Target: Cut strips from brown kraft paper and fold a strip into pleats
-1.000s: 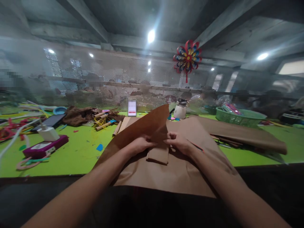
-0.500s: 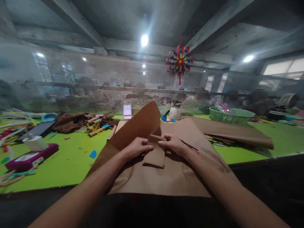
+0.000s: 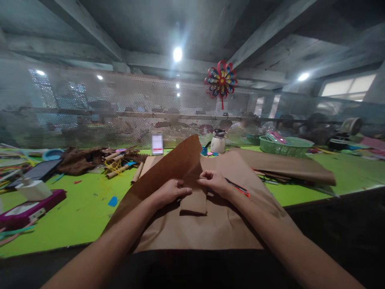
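Note:
A large sheet of brown paper [image 3: 210, 228] lies on the green table [image 3: 81, 212] in front of me, its left part lifted into a raised flap [image 3: 177, 164]. A narrow folded brown paper strip [image 3: 194, 200] hangs down between my hands. My left hand [image 3: 171, 190] pinches the strip's upper left side, fingers closed. My right hand [image 3: 215, 182] pinches its upper right side, fingers curled. A red and black pen-like tool [image 3: 239, 186] lies on the paper just right of my right hand.
At the left sit a purple box [image 3: 27, 208] with a white charger [image 3: 33, 189], a dark tablet [image 3: 37, 170] and paper rolls [image 3: 120, 166]. Behind stand a small phone [image 3: 157, 144], a white pot [image 3: 218, 142] and a green basket [image 3: 285, 145]. More brown paper [image 3: 288, 162] lies at the right.
The view has swung a little to the right and up. My hands have stayed on the folded strip, with small shifts of the fingers along its top edge.

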`<state>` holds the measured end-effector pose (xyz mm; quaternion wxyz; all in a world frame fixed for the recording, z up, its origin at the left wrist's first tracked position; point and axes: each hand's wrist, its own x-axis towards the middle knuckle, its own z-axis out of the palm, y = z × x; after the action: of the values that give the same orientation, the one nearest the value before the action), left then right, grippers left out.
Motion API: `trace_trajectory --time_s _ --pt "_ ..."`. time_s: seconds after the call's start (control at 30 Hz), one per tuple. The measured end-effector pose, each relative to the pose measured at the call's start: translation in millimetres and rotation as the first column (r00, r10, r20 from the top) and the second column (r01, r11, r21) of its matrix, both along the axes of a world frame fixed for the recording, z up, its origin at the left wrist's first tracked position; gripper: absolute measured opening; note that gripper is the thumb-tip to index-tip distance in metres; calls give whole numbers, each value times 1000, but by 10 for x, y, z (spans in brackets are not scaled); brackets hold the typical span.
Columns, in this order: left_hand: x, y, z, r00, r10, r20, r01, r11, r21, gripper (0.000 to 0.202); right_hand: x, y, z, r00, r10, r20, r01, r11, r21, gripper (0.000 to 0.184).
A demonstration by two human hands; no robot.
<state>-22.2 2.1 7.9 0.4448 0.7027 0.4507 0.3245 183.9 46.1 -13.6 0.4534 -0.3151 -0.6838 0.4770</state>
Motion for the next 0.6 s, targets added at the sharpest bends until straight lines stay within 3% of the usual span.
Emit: trace_trajectory --time_s 0.2,0.4,0.6 --pt "33 -76 75 999 -5 54 7 999 -32 31 12 41 -4 997 -69 -47 68 998 -17 31" --pt "1 -10 11 1000 29 -6 -29 999 26 30 34 13 34 997 -59 -47 58 998 -16 31" --pt "-8 3 4 998 -33 -62 35 999 31 30 18 -24 56 996 10 90 -17 997 73 28"
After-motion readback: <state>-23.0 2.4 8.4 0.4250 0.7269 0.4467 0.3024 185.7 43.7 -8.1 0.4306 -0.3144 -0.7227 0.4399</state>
